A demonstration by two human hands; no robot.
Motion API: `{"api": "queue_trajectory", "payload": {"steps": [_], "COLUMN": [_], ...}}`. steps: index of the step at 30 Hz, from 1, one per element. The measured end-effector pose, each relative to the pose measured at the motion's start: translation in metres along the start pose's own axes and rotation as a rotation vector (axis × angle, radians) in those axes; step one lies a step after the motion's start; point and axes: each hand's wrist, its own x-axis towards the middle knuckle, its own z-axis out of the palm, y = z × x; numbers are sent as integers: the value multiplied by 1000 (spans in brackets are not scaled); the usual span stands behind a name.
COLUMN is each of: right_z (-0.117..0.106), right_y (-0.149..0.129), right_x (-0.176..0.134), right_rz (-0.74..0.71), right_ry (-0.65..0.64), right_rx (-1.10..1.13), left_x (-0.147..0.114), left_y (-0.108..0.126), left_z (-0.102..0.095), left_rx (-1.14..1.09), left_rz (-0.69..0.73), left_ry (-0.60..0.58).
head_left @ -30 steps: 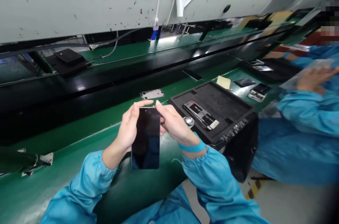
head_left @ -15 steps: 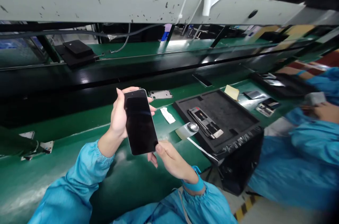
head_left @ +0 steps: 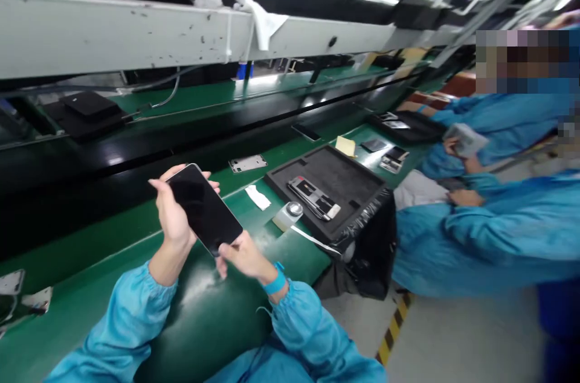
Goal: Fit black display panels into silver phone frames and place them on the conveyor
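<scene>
Flat black-glass phone with a thin pale rim (head_left: 203, 209): turned since the earlier frame, now slanting with the top end toward the upper left; held above the glossy green table (head_left: 212, 313), screen up, between both hands.
Left hand (head_left: 176, 215): cradling the phone's upper half from behind and along the near long edge.
Left fingers (head_left: 212, 182): spread apart behind the phone, with tips showing past the far long edge.
Left thumb (head_left: 158, 185): stretched outward, clear of the glass, no longer lying along the near edge.
Right hand (head_left: 247, 256): closed on the phone's bottom end, with a bright blue strap (head_left: 275, 280) around the wrist.
Right fingers (head_left: 222, 268): pinching the bottom end, with thumb on the front near a corner; mostly hidden underneath.
Crumpled white scrap (head_left: 258, 197): lying on the table, to the right of the phone.
Dark grey foam tray (head_left: 357, 183): set farther right, carrying a slim silver-and-black phone part (head_left: 313, 197).
Flat silver phone plate (head_left: 248, 163): resting beyond the scrap.
</scene>
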Motion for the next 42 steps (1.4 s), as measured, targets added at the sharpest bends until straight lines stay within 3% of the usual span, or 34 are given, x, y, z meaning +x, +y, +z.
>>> {"api": "queue_trajectory", "payload": {"steps": [5,8,13,17,22,25,27,31,33,36,37,40,42], "right_z": [6,-3,-24,-30,-44,-52,-52,-56,-74,-132,-156,-227,-259], "right_y": [-2,-5,-10,-7,-23,-29,-24,-17,-26,-46,-50,-48,-36], "right_x": [11,15,6,-7,-16,-19,-19,-24,-36,-62,-69,-82,-84], "right_rz": [29,3,-101,-156,-300,-292,-269,-228,-278,-375,-359,-147,-66], "right_ry": [-59,-95,-38,-92,281,219,183,275,324,534,652,1014,1075], "right_rx": [23,-16,-5,-113,-182,-92,-34,-15,-121,-370,-450,-811,-885], "left_x": [6,8,7,7,-14,-31,-40,-39,-22,26,47,106,137], "left_y": [-1,4,12,15,9,-2,-10,-22,-29,-48,-57,-90,-114], "left_z": [7,8,5,3,2,5,7,13,21,40,47,61,67], "left_rx": [-40,-21,155,248,373,392,395,389,358,350,379,412,452], "left_rz": [100,49,-86,-227,-515,-600,-631,-679,-666,-582,-555,-512,-480], "left_ry": [172,173,26,-83,-444,-601,-640,-651,-621,-399,-259,-108,-63]}}
